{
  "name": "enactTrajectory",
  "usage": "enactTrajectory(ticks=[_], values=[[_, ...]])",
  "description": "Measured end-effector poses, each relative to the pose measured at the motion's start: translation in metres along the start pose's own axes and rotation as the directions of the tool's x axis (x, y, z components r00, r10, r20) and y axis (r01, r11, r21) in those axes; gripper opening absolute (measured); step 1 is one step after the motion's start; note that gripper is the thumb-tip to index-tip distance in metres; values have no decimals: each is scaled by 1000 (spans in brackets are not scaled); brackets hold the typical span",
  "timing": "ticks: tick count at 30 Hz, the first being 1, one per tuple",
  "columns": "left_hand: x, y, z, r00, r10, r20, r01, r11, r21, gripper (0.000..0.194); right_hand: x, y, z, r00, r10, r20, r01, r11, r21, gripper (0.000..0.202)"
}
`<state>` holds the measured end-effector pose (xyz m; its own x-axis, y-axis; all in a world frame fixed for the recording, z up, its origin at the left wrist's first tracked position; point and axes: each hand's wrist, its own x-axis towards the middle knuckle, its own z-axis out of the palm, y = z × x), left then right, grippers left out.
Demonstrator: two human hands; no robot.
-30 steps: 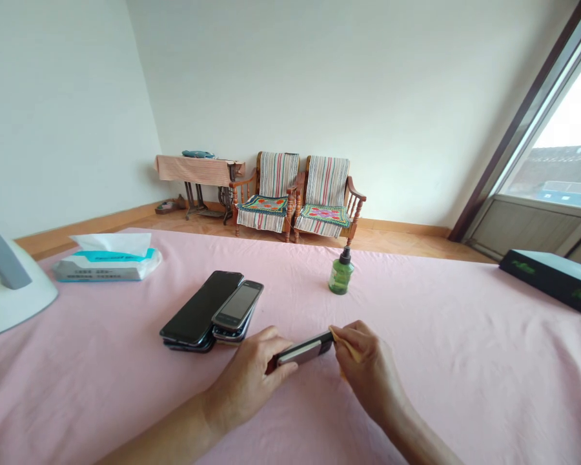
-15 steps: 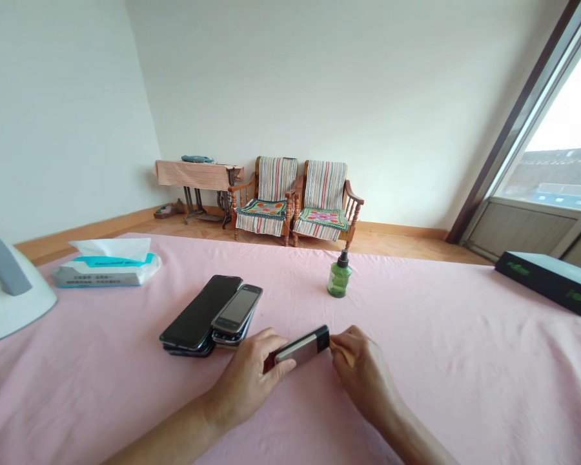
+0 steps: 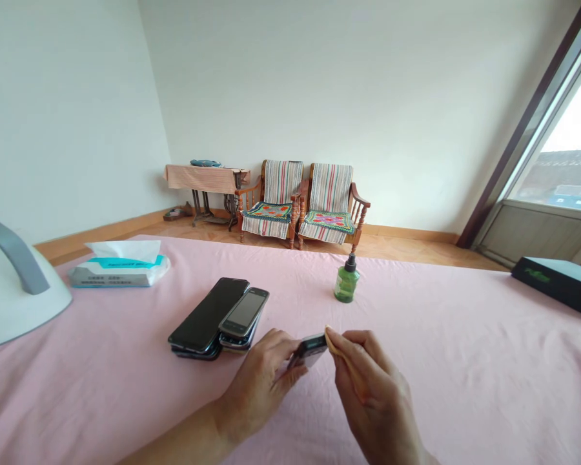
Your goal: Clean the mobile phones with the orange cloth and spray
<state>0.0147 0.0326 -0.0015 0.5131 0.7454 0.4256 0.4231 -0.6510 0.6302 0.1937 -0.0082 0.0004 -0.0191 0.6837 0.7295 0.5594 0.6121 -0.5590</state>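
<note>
Between thumb and fingers, my left hand (image 3: 264,374) grips a small dark mobile phone (image 3: 312,347) above the pink cloth, its narrow end turned toward me. Bunched in my right hand (image 3: 375,384) is a yellowish cloth (image 3: 341,354), pressed against the right end of that phone. Left of my hands lie two stacks of phones: a large black smartphone (image 3: 209,314) tops one, and a silver-framed phone (image 3: 244,312) tops the other. A green spray bottle (image 3: 346,283) with a black top stands upright beyond my right hand.
The pink tablecloth (image 3: 465,361) covers the table. A tissue pack (image 3: 119,269) and a white object with a grey handle (image 3: 14,284) stand at the left. At the right edge is a black box (image 3: 556,284). Two wooden armchairs (image 3: 283,206) stand beyond the table.
My left hand has tilted the phone so its end faces me more. My right hand has turned, bringing the cloth up over the phone's end. The view has shifted slightly left.
</note>
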Motion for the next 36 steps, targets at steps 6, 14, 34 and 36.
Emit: enactTrajectory(ticks=[6, 14, 34, 36], values=[[-3, 11, -1, 993, 36, -112, -39, 999, -23, 19, -3, 1, 0, 997, -68, 46, 71, 995, -64, 36], [-5, 13, -1, 991, 45, -125, -48, 999, -19, 16, -12, -7, 7, 976, -210, 56, 215, 971, -102, 50], [-5, 10, 1, 983, 108, -150, -110, 994, -2, 14, -10, -8, 9, 966, -257, 21, 257, 951, -173, 47], [-6, 10, 1, 984, 111, -142, -115, 993, -18, 15, -11, -9, 10, 956, -291, 29, 292, 944, -151, 48]])
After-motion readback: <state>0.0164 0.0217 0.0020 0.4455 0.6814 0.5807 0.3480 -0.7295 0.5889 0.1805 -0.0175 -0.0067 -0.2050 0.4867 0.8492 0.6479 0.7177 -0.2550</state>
